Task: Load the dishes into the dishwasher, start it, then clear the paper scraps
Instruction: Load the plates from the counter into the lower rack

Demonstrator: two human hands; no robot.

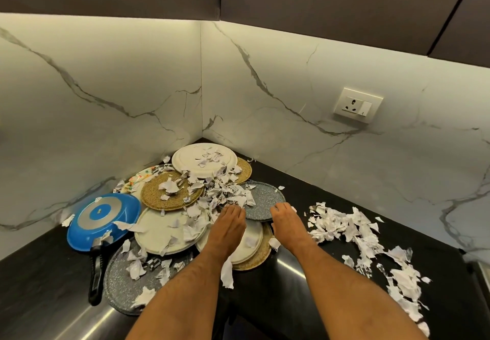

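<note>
Both hands reach forward with fingers straight and together, the left hand point(228, 223) lying on the scrap-strewn pile and the right hand point(285, 217) touching the near rim of the speckled grey round plate point(265, 201), which lies just ahead between them. The stacked cream, woven and grey plates point(164, 231) carry torn white paper scraps point(212, 193), more of which lie loose on the black desk point(305, 180) to the right.

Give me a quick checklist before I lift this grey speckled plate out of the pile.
1. Both hands at the grey speckled plate: ok; left hand and right hand reach its near edge.
2. Firm grip: cannot tell; fingertips hidden.
3. Plate free of paper scraps: not ok.
4. Nothing stacked on it: ok, only scraps.
5. Blue pan clear of the lift: ok.
6. Dishwasher open: cannot tell; not in view.
</note>
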